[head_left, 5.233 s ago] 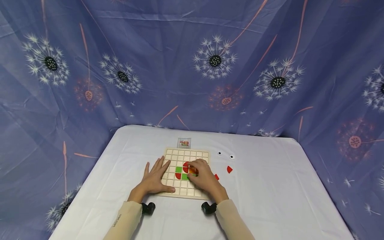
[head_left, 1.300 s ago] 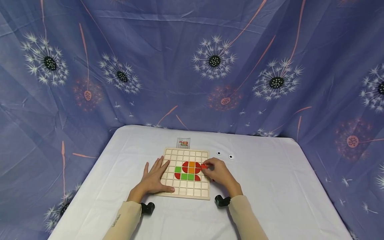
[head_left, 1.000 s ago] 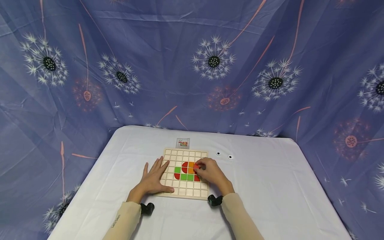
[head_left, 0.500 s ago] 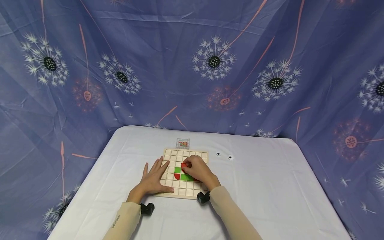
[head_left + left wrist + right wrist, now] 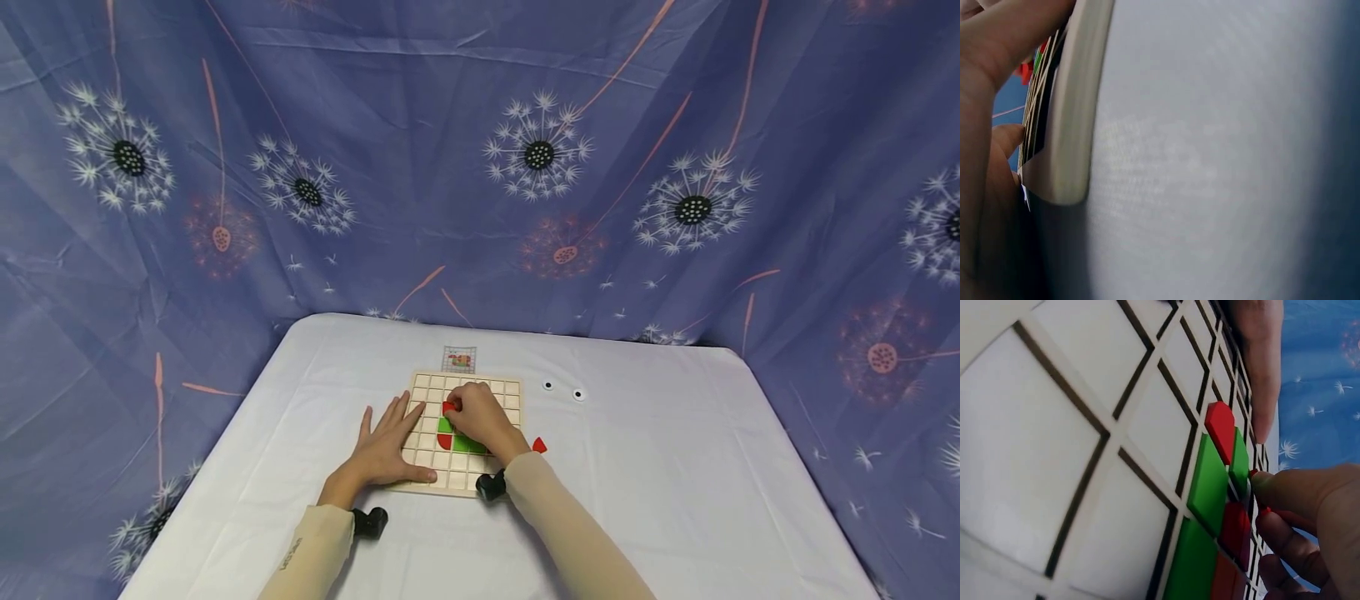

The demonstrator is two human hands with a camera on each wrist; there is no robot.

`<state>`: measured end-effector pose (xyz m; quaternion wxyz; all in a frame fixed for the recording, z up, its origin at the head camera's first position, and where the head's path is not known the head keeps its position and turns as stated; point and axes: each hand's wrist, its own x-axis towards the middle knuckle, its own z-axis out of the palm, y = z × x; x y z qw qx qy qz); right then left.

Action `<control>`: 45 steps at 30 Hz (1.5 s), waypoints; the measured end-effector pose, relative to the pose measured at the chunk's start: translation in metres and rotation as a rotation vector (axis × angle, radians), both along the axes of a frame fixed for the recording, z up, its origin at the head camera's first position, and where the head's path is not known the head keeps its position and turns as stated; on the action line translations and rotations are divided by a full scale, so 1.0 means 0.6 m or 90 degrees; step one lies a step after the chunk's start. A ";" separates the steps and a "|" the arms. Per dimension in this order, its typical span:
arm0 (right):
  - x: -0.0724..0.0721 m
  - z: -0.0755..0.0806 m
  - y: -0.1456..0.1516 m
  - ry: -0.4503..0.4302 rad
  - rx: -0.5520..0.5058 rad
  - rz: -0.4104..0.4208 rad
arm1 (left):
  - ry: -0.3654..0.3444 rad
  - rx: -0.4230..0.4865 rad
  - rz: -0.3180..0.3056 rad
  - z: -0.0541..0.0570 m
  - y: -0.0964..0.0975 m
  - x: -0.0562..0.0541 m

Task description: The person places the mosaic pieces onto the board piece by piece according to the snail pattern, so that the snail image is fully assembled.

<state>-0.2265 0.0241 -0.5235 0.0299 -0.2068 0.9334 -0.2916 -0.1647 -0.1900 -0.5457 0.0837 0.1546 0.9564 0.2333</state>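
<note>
My left hand point(image 5: 385, 450) rests with spread fingers on the left part of a wooden grid board point(image 5: 465, 480), its thumb along the near side. My right hand point(image 5: 486, 417) reaches over the board and pinches a small red tile point(image 5: 449, 407), just above a green square tile point(image 5: 445, 425). Below that green square sits a red rounded tile point(image 5: 444, 441), beside a row of green tiles point(image 5: 470, 445). In the right wrist view the thumb and fingers meet around the red tile point(image 5: 1264, 511), mostly hidden. The right hand covers the orange and other red tiles in the head view.
A small pattern card point(image 5: 459, 359) lies beyond the board. Two white eye discs, one nearer the board point(image 5: 548, 385) and another farther right point(image 5: 578, 394), lie on the white tablecloth point(image 5: 675, 467). One loose red tile point(image 5: 539, 445) lies just right of the board.
My right hand set orange and red tiles in the grid, then took a loose red tile from the right and carried it left across the board. The left hand stayed in place.
</note>
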 end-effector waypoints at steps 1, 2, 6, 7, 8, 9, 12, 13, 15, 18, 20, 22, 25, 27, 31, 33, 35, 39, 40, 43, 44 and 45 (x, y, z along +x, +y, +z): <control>0.000 -0.001 -0.001 0.000 0.005 -0.005 | -0.001 -0.002 0.000 0.000 0.000 -0.001; 0.000 -0.002 -0.002 0.002 0.011 -0.010 | -0.002 -0.004 -0.001 -0.001 0.001 -0.001; -0.001 -0.005 -0.004 0.015 0.013 -0.019 | -0.004 -0.003 -0.003 -0.002 0.003 -0.003; -0.001 -0.006 -0.004 0.018 0.012 -0.020 | -0.002 -0.001 -0.004 -0.002 0.003 -0.003; -0.001 -0.006 -0.004 0.019 0.012 -0.021 | -0.002 0.001 -0.004 -0.002 0.003 -0.004; -0.001 -0.006 -0.004 0.020 0.010 -0.023 | -0.002 0.003 -0.003 -0.002 0.004 -0.004; -0.002 -0.006 -0.004 0.017 0.006 -0.027 | -0.001 0.007 -0.003 -0.001 0.004 -0.006; -0.002 -0.006 -0.004 0.016 0.006 -0.028 | -0.001 0.007 -0.002 -0.001 0.004 -0.006; -0.001 -0.005 -0.004 0.014 0.006 -0.032 | -0.002 0.006 -0.003 -0.001 0.004 -0.007; 0.001 -0.004 -0.002 0.014 0.011 -0.033 | -0.002 0.003 -0.004 -0.004 0.003 -0.007; 0.003 -0.001 0.000 0.013 0.013 -0.030 | -0.003 0.001 -0.004 -0.004 0.003 -0.006; 0.006 0.001 0.003 0.012 0.006 -0.026 | -0.002 0.000 -0.003 -0.005 0.003 -0.005; 0.012 0.003 0.011 -0.001 -0.019 -0.024 | 0.000 -0.001 -0.002 -0.006 0.002 -0.004; 0.016 0.005 0.019 -0.011 -0.051 -0.022 | 0.003 -0.001 -0.002 -0.005 0.002 -0.003; 0.025 0.004 0.041 -0.015 -0.096 -0.030 | 0.005 -0.001 0.001 -0.004 0.003 -0.001; 0.032 0.004 0.055 -0.012 -0.115 -0.037 | 0.007 0.000 0.002 -0.004 0.003 -0.001; 0.041 0.003 0.071 -0.007 -0.121 -0.048 | 0.006 0.001 0.002 -0.004 0.002 -0.001; 0.056 0.002 0.107 -0.006 -0.123 -0.066 | 0.006 0.004 0.004 -0.004 0.001 -0.001; 0.059 0.001 0.116 -0.007 -0.119 -0.068 | 0.008 0.007 0.004 -0.004 0.001 -0.001; 0.067 -0.002 0.148 -0.011 -0.113 -0.071 | 0.011 0.011 0.002 -0.003 0.001 -0.001; 0.069 -0.003 0.159 -0.011 -0.109 -0.069 | 0.012 0.011 0.002 -0.003 0.001 0.000; 0.072 -0.005 0.170 -0.010 -0.104 -0.067 | 0.011 0.012 0.003 -0.003 0.000 0.000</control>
